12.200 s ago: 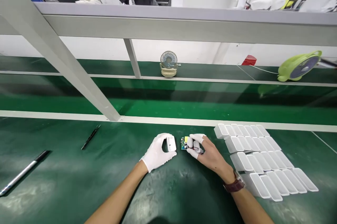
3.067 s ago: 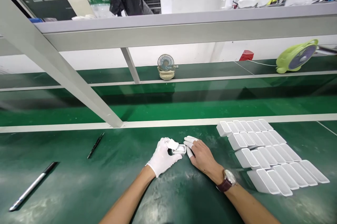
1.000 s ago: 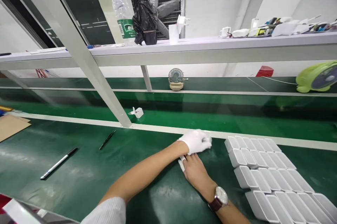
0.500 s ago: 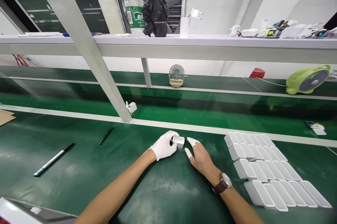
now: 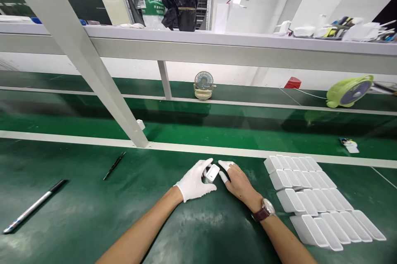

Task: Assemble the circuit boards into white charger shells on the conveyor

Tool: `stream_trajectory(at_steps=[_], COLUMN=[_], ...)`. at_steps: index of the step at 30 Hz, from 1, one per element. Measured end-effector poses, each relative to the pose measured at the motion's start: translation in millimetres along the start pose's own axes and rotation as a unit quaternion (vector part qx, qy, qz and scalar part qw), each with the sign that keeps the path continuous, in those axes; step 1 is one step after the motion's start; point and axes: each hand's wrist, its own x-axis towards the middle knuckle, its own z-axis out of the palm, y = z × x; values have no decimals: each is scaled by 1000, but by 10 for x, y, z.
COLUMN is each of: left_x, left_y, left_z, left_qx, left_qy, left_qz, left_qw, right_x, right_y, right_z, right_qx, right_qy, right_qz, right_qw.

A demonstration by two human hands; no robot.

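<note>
My left hand point(image 5: 196, 181), in a white glove, has its thumb and fingers spread around the left side of a small white box point(image 5: 212, 173). The box rests on the green work surface point(image 5: 198, 231) with its rounded top face showing. Just to the right of the box is my right hand point(image 5: 238, 182), with white covers on the thumb and a fingertip. Its thumb and fingers are apart with nothing between them, the tips close to the box. Several rows of white plastic cases point(image 5: 313, 200) lie farther right.
A black pen point(image 5: 114, 165) and a silver marker point(image 5: 34, 207) lie at the left. A slanted metal post point(image 5: 102, 78) rises behind them. Beyond the pale strip stand a small fan point(image 5: 204, 85) and a green fan point(image 5: 350, 91). A shelf point(image 5: 198, 51) crosses above.
My left hand has opened from its grip on the white box, which now shows its top face. My right hand stays close beside it. The view has shifted slightly.
</note>
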Motion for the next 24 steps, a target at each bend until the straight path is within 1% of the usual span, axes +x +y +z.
stream_trajectory(at_steps=[3,6,10,13,14,15,16,19,21,22,24], left_x=[6,18,19,23,28,36,45,78,100,109,124], left_y=[9,-13,-36,-19,-10,-1,3,-23,-70,-93,-123], left_z=[12,12,-7,-24,-31,-40,-54,-121,-179,-205,-242], left_qx=[12,29,49,35,26,21,21,56,89,102,112], left_qy=[-23,-34,-53,-71,-68,-56,-32,81,142,158,157], left_qz=[-24,-34,2,23,23,18,7,-37,-55,-60,-70], left_qw=[999,998,997,997,997,998,999,994,984,980,979], right_x=[-40,-98,-131,-123,-120,-118,-117,-116,-109,-103,-88], right_y=[21,30,-7,-46,-54,-59,-63,-75,-93,-106,-132], right_z=[59,98,90,70,68,69,71,80,76,70,54], right_qx=[4,-3,-29,-30,-31,-33,-35,-32,-19,-10,6], right_qy=[-9,-22,-32,-19,-12,-7,-4,-3,0,1,2], right_qz=[-4,-26,-51,-54,-55,-55,-56,-49,-44,-46,-57], right_qw=[1000,999,998,998,998,998,998,998,999,999,998])
